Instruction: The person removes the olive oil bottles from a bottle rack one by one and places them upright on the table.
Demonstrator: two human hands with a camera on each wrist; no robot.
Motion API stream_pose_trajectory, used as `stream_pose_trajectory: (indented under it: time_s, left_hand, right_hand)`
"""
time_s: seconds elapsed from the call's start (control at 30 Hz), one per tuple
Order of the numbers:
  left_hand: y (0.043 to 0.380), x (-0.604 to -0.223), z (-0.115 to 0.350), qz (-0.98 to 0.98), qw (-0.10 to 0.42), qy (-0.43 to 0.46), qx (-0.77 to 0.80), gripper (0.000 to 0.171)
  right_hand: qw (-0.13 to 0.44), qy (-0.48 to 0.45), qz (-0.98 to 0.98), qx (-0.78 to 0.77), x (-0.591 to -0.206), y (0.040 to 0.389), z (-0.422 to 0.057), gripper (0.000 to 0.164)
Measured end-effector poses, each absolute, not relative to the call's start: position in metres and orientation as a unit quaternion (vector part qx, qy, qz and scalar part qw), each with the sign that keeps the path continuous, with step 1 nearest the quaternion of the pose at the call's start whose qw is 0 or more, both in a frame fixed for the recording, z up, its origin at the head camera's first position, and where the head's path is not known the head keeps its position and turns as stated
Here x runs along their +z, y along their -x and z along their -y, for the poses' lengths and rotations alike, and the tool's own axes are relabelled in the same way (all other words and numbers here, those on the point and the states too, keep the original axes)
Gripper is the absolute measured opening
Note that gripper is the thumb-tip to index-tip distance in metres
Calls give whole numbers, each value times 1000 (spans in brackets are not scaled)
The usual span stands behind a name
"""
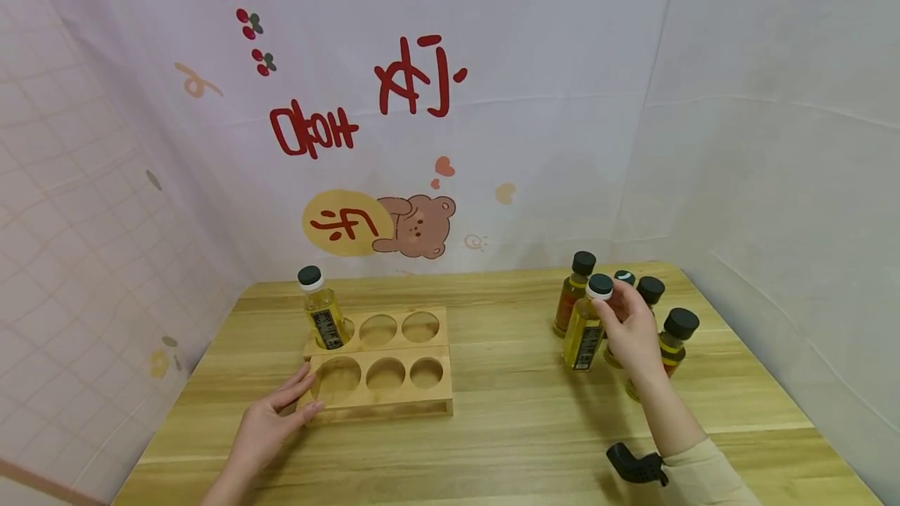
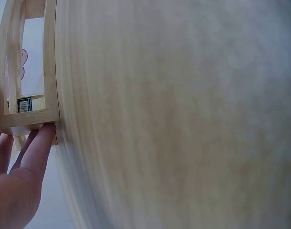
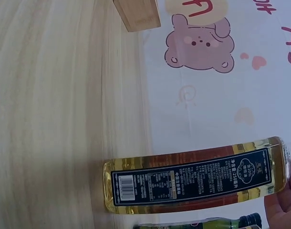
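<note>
My right hand (image 1: 633,326) pinches an oil bottle (image 1: 583,330) near its neck, just under the dark green cap. The bottle is clear, filled with yellow liquid, and upright; its black back label (image 3: 193,177) with a barcode fills the lower part of the right wrist view. At the left, my left hand (image 1: 270,416) holds the left end of a two-tier wooden rack (image 1: 383,398) with round holes. Its fingers (image 2: 36,155) press on the rack's end panel in the left wrist view. A matching bottle (image 1: 323,315) stands in the back-left hole of the rack.
Several dark-capped bottles stand close around my right hand, among them one (image 1: 571,299) behind the held bottle and one (image 1: 676,338) to the right. A black angled mount (image 1: 636,465) sits at my right wrist. A printed cloth (image 1: 534,139) backs the wooden table (image 1: 513,404).
</note>
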State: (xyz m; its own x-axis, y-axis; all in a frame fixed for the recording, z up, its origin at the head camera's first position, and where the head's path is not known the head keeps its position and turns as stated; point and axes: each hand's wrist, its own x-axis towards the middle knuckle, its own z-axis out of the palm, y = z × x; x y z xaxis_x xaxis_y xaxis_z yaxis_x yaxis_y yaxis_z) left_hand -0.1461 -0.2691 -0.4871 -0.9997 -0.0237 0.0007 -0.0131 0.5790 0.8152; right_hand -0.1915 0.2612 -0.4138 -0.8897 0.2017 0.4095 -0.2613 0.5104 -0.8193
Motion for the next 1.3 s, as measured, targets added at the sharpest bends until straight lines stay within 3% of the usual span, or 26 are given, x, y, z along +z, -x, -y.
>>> stream_pose_trajectory:
  time_s: [0.6, 1.3]
  left_hand:
    - [147, -483, 269, 894, 8, -5, -449, 62]
    - [147, -486, 270, 889, 4, -5, -457, 63]
  right_hand:
    - [239, -14, 854, 463, -422, 181, -262, 42]
    - [316, -62, 858, 400, -425, 149, -261, 38]
